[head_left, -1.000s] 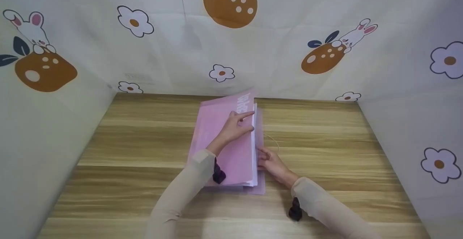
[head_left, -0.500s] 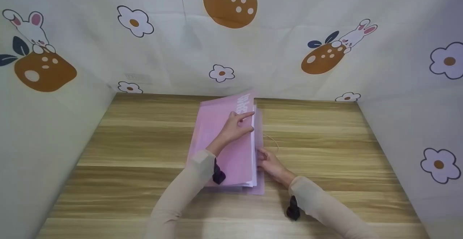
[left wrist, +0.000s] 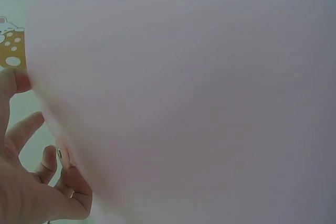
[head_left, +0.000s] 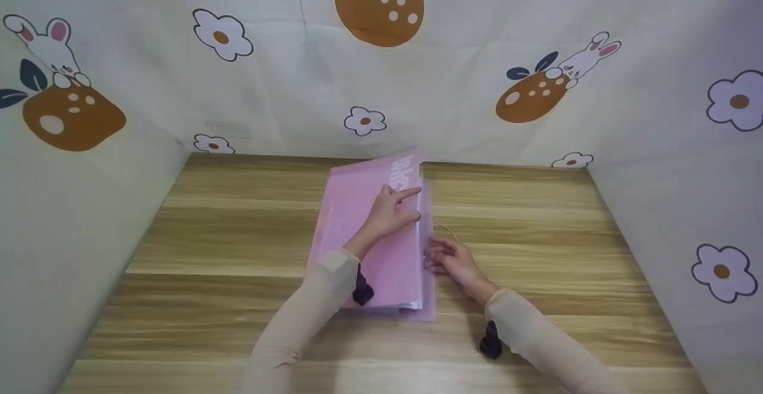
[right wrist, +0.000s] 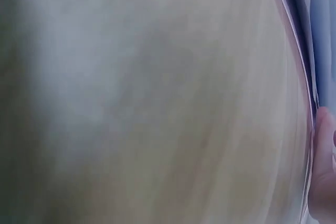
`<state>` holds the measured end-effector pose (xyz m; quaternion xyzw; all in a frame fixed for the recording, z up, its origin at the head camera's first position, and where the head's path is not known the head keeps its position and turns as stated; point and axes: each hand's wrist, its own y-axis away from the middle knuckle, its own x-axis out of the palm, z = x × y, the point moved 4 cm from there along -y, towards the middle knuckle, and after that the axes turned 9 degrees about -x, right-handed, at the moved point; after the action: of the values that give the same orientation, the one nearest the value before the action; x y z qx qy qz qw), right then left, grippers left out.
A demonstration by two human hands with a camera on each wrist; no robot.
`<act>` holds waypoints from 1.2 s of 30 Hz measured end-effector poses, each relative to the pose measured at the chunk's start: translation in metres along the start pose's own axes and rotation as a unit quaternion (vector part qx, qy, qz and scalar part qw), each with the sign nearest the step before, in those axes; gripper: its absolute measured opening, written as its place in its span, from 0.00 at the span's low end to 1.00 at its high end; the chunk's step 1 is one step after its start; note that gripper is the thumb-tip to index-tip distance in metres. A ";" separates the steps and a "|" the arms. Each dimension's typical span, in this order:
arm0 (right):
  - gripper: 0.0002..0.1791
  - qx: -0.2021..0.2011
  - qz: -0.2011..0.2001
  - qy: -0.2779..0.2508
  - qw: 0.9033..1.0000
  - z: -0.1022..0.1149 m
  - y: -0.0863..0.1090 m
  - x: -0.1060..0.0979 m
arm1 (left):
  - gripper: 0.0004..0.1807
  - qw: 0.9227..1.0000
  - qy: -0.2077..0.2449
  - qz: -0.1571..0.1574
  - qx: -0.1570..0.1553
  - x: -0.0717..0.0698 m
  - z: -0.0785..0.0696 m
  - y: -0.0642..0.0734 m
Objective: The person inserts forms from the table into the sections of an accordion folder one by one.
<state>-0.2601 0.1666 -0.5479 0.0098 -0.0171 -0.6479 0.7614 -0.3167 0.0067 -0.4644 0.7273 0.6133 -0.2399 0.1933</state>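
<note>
A pink file folder (head_left: 351,227) with white lettering near its top right lies mid-table, its right side raised and parted from a translucent pink back cover (head_left: 428,304). My left hand (head_left: 390,212) reaches across the front and holds the raised right edge. In the left wrist view the fingers (left wrist: 31,129) bend at that edge, close to a small metal fitting. My right hand (head_left: 456,263) is at the folder's right side, its loosely spread fingers touching the back cover's edge. Layered sheets (right wrist: 310,40) show in the right wrist view beside a finger (right wrist: 323,145).
A thin yellowish cord (head_left: 447,227) loops out from the folder's right side onto the wooden table (head_left: 238,233). Printed cloth walls (head_left: 286,84) enclose the table at the back, left and right. Dark camera mounts hang under both wrists.
My right hand has drawn back slightly to the right and its fingers have spread. My left hand and the folder's raised edge have moved a little to the right.
</note>
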 end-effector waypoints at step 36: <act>0.22 0.002 -0.075 0.031 0.997 0.005 -0.010 -0.071 | 0.30 0.978 -0.206 0.006 -0.035 0.035 0.013 0.005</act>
<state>-0.2819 0.2354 -0.5444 0.0329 0.0064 -0.7023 0.7111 -0.3084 0.0264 -0.4957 0.6588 0.5641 -0.3613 0.3424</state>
